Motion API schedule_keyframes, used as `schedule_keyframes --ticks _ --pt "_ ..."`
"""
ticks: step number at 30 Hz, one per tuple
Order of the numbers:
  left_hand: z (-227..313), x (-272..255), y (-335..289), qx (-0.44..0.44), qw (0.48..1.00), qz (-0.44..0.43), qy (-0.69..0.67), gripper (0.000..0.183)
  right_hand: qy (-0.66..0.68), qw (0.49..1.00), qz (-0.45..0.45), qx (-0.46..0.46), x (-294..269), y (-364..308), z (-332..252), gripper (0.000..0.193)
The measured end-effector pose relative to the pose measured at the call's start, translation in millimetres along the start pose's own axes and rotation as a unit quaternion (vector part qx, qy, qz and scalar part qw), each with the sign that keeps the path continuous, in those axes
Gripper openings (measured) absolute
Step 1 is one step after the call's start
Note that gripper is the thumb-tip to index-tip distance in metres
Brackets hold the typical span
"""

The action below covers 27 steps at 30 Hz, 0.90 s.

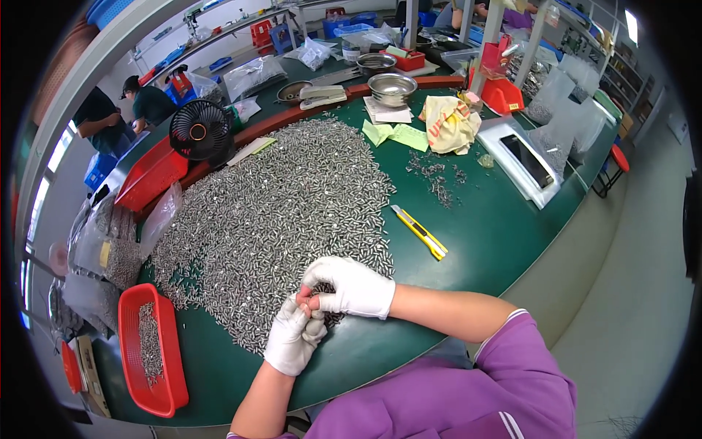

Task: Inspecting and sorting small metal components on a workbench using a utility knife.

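Observation:
A wide heap of small silvery metal pins covers the middle of the green table. Over its near edge my two hands meet fingertip to fingertip, both in white gloves with bare fingertips. My left hand is closed in a pinch, fingers curled. From the right, my right hand also pinches at the same spot, thumb against fingers. Whatever sits between the fingertips is too small or hidden to make out. To the left stands a red plastic basket with some of the same metal pieces inside.
A yellow utility knife lies right of the heap. Farther back are metal bowls, a crumpled cloth, a phone on a white pack and a black fan. Filled plastic bags crowd the left edge. Two people work at far left.

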<state>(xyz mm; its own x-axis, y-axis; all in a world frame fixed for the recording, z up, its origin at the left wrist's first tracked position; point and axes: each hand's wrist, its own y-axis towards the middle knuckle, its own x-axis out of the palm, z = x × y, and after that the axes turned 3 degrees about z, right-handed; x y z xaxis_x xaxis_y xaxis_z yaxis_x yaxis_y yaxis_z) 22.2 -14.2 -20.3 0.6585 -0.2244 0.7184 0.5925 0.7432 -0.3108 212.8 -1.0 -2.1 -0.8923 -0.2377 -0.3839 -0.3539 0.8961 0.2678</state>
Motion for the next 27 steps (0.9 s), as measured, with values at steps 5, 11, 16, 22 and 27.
schedule_keyframes --ticks 5,11,16,22,27 --pt "-1 8 0 0.015 1.000 0.020 0.010 0.014 0.037 0.999 0.007 -0.029 -3 -1 1 0.020" --pt "3 4 -1 -0.011 1.000 0.014 -0.010 0.013 -0.113 0.986 0.033 -0.121 -3 1 3 0.018" --pt "0 0 -1 -0.003 1.000 0.003 0.024 0.013 -0.129 0.973 0.028 -0.187 -3 2 10 0.016" --pt "1 -1 -1 0.000 1.000 0.000 0.005 0.014 -0.294 0.939 0.142 -0.104 -11 6 15 0.017" --pt "2 -1 1 -0.015 1.000 0.002 -0.015 0.015 -0.377 0.920 0.093 -0.059 -15 5 25 0.012"
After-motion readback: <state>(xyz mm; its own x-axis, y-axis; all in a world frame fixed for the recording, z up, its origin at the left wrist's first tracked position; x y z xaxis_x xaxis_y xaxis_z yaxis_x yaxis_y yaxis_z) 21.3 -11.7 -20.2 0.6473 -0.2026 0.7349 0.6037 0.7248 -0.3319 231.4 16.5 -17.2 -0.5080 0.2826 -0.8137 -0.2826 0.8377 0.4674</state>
